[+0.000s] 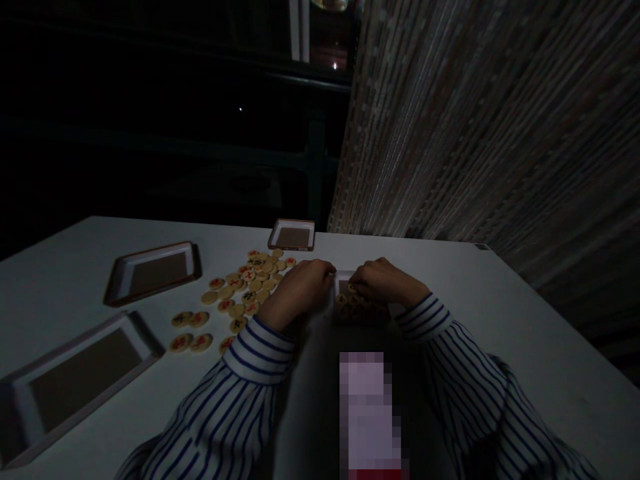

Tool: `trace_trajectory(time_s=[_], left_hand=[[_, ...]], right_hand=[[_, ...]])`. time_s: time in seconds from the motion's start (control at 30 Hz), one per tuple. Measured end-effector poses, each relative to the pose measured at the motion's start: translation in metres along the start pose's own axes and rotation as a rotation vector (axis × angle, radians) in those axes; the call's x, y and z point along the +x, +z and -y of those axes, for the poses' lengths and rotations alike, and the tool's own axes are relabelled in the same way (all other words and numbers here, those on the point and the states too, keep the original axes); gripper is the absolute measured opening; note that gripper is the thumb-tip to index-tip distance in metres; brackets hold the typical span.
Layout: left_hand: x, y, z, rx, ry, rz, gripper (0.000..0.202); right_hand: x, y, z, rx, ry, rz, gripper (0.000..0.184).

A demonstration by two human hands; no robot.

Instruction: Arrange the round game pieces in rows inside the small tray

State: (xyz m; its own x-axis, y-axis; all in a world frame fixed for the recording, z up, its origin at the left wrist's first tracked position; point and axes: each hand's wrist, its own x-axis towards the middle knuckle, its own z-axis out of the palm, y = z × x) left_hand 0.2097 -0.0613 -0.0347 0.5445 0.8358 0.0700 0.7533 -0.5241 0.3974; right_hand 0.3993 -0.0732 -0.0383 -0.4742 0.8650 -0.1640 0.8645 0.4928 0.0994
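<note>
A small shallow box [344,274] stands in front of me, with several round wooden Chinese chess pieces [356,308] inside. My left hand [306,283] is closed at the box's left side, thumb and fingers at its rim; most of the fingers are hidden behind the hand. Over the right part of the box, my right hand [383,279] has its fingers pinched on a Chinese chess piece [353,288]. A loose heap of Chinese chess pieces [255,277] with red and black characters lies left of my left hand, partly covered by my forearm.
Three more shallow trays or lids lie on the white table [500,347]: a large one [75,373] at the near left, a brown-rimmed one [153,272] behind it, and a small one [293,236] at the back edge. A string curtain [440,120] hangs beyond the table. The room is dark.
</note>
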Motion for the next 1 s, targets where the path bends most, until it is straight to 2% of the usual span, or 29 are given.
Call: trace_trajectory(time_s=[0.77, 1.0], left_hand=[[-0.0004, -0.0023, -0.0012, -0.008, -0.001, 0.007, 0.032], [-0.0001, -0.0005, -0.0006, 0.0, -0.011, 0.013, 0.033]], right_hand=[[-0.0005, 0.0031, -0.0007, 0.008, -0.016, -0.022, 0.023], [-0.0007, 0.001, -0.0002, 0.015, -0.009, 0.01, 0.023]])
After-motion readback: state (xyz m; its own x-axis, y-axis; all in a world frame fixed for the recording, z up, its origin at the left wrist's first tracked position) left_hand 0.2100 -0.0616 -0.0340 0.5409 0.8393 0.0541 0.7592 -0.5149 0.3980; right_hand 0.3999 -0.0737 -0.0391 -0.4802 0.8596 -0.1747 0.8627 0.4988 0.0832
